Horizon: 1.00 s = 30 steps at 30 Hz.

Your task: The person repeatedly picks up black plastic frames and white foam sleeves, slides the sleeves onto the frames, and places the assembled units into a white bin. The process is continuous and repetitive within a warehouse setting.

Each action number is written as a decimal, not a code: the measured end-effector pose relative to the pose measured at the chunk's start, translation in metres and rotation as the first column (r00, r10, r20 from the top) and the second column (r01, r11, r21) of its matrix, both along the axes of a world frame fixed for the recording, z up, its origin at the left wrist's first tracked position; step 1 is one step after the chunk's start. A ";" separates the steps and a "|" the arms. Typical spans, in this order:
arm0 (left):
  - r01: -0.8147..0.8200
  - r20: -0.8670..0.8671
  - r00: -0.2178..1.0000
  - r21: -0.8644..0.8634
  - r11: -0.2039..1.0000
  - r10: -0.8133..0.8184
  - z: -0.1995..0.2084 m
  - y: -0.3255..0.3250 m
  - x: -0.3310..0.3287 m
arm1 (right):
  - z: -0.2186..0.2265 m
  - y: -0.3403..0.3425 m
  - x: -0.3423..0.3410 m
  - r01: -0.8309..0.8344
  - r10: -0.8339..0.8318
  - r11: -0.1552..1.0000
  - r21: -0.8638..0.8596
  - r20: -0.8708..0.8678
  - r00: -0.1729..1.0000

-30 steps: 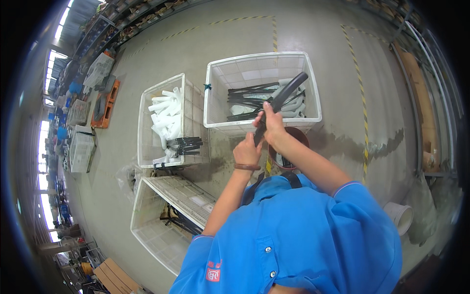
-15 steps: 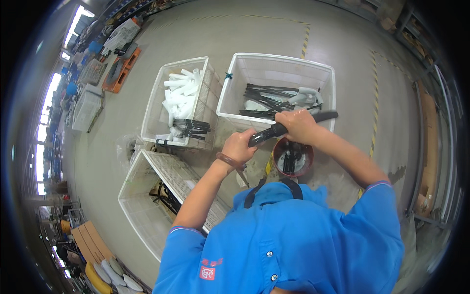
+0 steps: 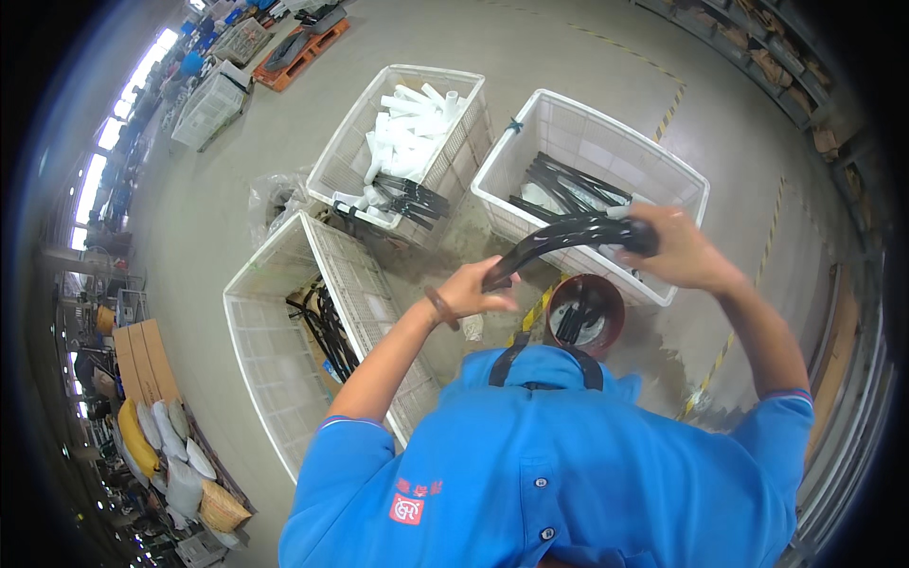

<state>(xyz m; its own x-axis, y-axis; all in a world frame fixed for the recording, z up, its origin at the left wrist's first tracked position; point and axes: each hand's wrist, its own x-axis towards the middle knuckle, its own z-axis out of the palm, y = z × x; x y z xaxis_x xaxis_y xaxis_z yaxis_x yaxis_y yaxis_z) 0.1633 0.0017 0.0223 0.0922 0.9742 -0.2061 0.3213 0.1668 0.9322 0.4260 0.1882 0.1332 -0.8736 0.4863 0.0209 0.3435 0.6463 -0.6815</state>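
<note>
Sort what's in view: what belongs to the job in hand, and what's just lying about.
Probably in the job:
- black curved tube, held by the left hand and right hand
- dark red bucket
- black strips in a white crate

Apparently just lying about:
- orange pallet
- yellow sack
- cardboard

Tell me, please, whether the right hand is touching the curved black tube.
Touching: the head view shows the right hand gripping one end of the curved black tube.
</note>
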 end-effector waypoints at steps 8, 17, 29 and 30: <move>-0.052 0.688 0.677 -0.312 0.949 0.263 0.080 -0.050 -0.009 | -0.008 0.050 -0.012 0.187 -0.198 0.960 -0.209 -0.030 0.980; -0.225 0.636 0.630 -0.399 0.889 0.445 0.049 -0.074 -0.043 | -0.037 0.091 -0.146 -0.195 0.271 0.931 -0.310 0.224 0.936; -0.144 0.778 0.478 -0.387 0.911 0.407 0.032 -0.097 -0.189 | 0.010 -0.025 -0.426 -0.783 0.703 0.372 0.498 0.399 0.588; -0.158 0.785 0.457 -0.392 0.906 0.419 0.029 -0.102 -0.195 | 0.008 -0.032 -0.438 -0.817 0.688 0.355 0.455 0.464 0.558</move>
